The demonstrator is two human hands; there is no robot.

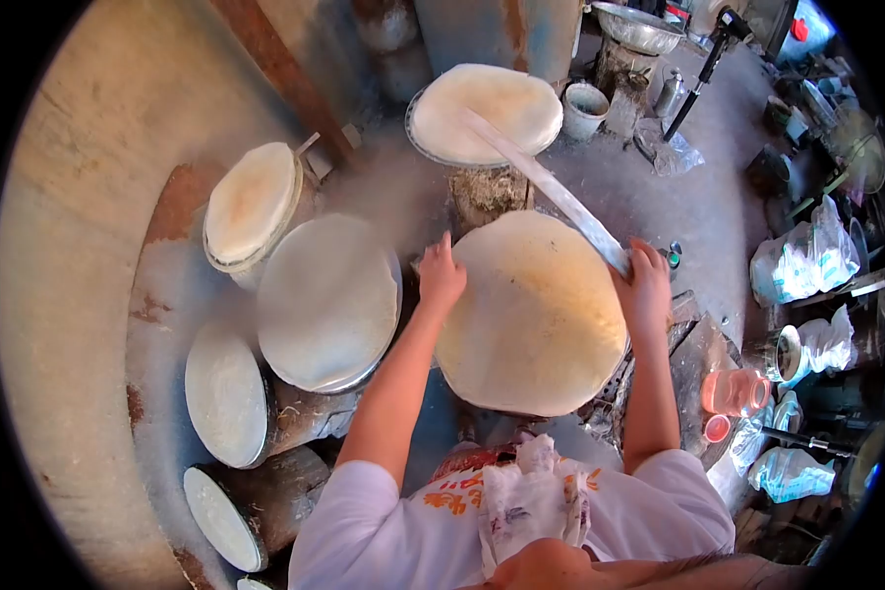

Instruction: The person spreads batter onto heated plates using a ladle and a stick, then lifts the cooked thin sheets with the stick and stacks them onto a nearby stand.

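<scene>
A large, thin round pancake [533,324], pale with a yellow-brown patch, spreads out in front of my body. At its upper left edge, my left hand [442,277] pinches the rim, its index finger pointing away from me. My right hand [645,285], at the upper right edge, is closed around the near end of a long flat wooden stick [551,189]. The stick slants up and left, its far tip over another pancake [497,103] on a round griddle. Whether my right fingers also grip the big pancake's edge is hidden.
On the left stand several round griddles: one with a browned pancake [251,204], a steaming one [326,305], and two pale-topped ones [228,395] [224,516]. A bucket [586,106], a metal basin [637,31] and a stand [695,87] are at the back. A pink jar [733,391] sits right.
</scene>
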